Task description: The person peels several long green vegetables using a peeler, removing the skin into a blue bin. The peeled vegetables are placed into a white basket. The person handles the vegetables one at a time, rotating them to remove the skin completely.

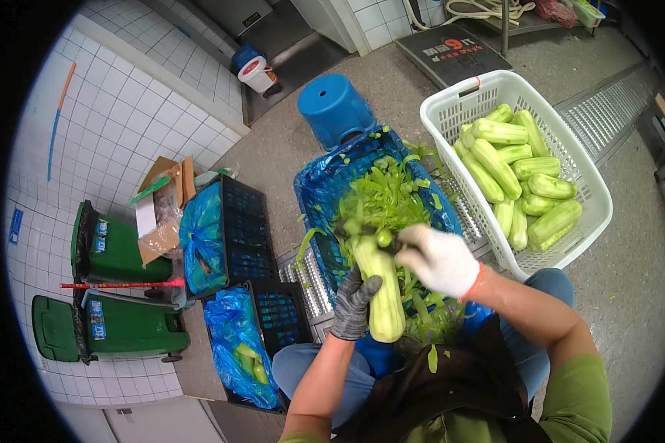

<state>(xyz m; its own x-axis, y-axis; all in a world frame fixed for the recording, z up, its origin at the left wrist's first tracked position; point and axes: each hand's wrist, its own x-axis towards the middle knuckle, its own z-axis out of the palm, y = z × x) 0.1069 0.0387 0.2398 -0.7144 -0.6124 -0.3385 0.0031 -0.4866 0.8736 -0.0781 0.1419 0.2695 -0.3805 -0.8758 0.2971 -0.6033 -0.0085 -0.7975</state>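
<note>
My left hand (352,307), in a grey knit glove, grips a pale green peeled gourd (387,299) that slants up and away from my lap. My right hand (442,261), in a white glove with an orange cuff, is closed on a dark tool (397,243) beside the gourd's far end. Motion blurs this tool; it looks like a peeler. Beneath both hands stands a basket lined with blue plastic (317,194), which holds a heap of green peel strips (385,188). To the right, a white plastic basket (601,213) holds several peeled gourds (496,166).
A blue stool (332,105) stands beyond the lined basket. Two black crates (246,230) with blue bags are at left; the nearer bag holds unpeeled gourds (250,362). Green wheeled bins (138,332) and a cardboard box (158,216) are farther left. A metal drain grate (607,113) crosses the floor.
</note>
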